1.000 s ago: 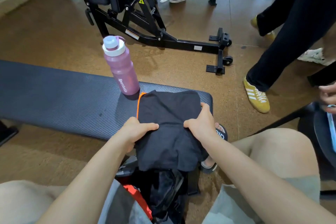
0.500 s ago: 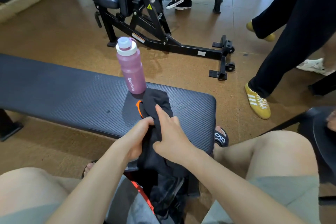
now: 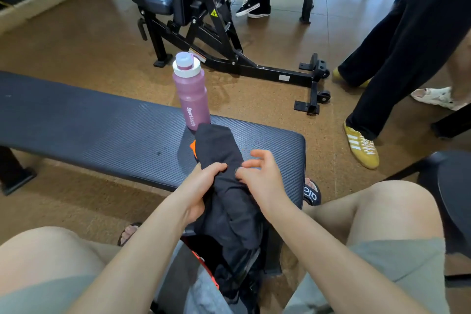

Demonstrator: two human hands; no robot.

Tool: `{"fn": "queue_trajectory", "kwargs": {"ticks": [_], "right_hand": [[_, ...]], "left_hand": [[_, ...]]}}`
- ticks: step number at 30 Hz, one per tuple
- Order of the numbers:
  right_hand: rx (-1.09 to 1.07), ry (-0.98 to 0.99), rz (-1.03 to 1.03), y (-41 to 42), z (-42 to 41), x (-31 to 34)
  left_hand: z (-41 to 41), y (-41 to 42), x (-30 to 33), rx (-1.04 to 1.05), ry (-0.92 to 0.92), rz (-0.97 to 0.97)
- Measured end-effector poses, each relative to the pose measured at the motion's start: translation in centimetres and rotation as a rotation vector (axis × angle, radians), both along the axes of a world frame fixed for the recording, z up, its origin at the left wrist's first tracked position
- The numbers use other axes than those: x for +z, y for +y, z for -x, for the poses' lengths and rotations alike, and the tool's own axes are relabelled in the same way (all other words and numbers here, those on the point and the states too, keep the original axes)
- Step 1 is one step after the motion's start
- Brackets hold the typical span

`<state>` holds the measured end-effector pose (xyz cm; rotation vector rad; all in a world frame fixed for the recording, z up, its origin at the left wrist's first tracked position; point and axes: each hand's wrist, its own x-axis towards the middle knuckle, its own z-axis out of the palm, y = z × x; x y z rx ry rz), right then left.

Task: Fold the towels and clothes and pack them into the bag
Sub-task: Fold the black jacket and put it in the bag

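Black fabric, a folded garment (image 3: 219, 150) with a flash of orange trim at its left edge, lies in a narrow bundle on the near right end of the dark ribbed table (image 3: 102, 130), its far tip just beside the base of a pink sports bottle (image 3: 191, 95) that stands upright with a white collar and a pale cap. The near end of the garment hangs off the table edge toward the open bag (image 3: 229, 275), a dark bag with orange accents sitting on the floor between the person's knees. The left hand (image 3: 201, 188) grips the garment's left side, fingers curled over the top of the cloth and thumb tucked beneath. The right hand (image 3: 257, 173) rests against the garment's right side with its thumb and forefinger meeting on the fabric in a light pinch, while the other fingers are lifted and loosely spread above the table. Beyond the table stands a black weight machine (image 3: 204, 20) with a grey padded seat on the brown floor (image 3: 76, 41). To the right, a bystander in black trousers wears yellow sneakers (image 3: 360, 145) with white stripes. A sandalled foot (image 3: 312, 191) shows under the table's right end.
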<state>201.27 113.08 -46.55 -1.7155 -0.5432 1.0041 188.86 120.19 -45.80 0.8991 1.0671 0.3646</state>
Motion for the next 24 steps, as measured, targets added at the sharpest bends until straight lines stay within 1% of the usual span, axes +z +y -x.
{"fn": "queue_trajectory", "kwargs": {"ticks": [1,2,3,4,6,7,10,13,16,19,20,22,24], "right_hand": [[0.020,-0.098,0.042,-0.1,-0.1,0.1],[0.057,-0.150,0.075,-0.2,-0.1,0.2],[0.098,-0.116,0.103,-0.3,-0.1,0.2],[0.129,0.002,0.106,-0.4,-0.2,0.3],[0.216,0.301,0.078,-0.6,-0.3,0.7],[0.262,0.392,0.056,-0.8,-0.2,0.9],[0.368,0.453,0.002,-1.4,0.8,1.5],[0.382,0.505,0.012,-2.0,1.8,0.7],[0.368,0.528,0.035,-2.6,2.4,-0.7],[0.384,0.536,0.046,-3.4,2.6,-2.4],[0.382,0.532,0.040,-3.7,2.6,-3.0],[0.331,0.509,0.026,-4.3,2.5,-3.7],[0.231,0.446,0.001,-4.9,2.3,-4.5]], "left_hand": [[0.1,0.0,0.1,0.016,-0.017,0.015],[0.3,-0.1,0.3,0.032,-0.035,0.029],[0.4,-0.1,0.5,0.041,-0.052,0.038],[0.7,-0.1,0.6,0.037,-0.065,0.037],[1.2,-0.2,0.5,0.001,-0.065,0.004],[1.4,-0.4,0.4,-0.011,-0.051,-0.023],[2.2,-0.8,-0.3,-0.032,0.029,-0.129],[3.3,-1.3,-0.8,-0.065,0.139,-0.210],[4.7,-1.6,-0.5,-0.212,0.255,-0.229],[6.2,-1.5,-0.2,-0.393,0.285,-0.144],[7.0,-1.2,-0.2,-0.437,0.321,-0.156],[8.9,-0.6,-0.6,-0.568,0.461,-0.256],[10.1,-0.6,-1.1,-0.775,0.609,-0.353]]}}
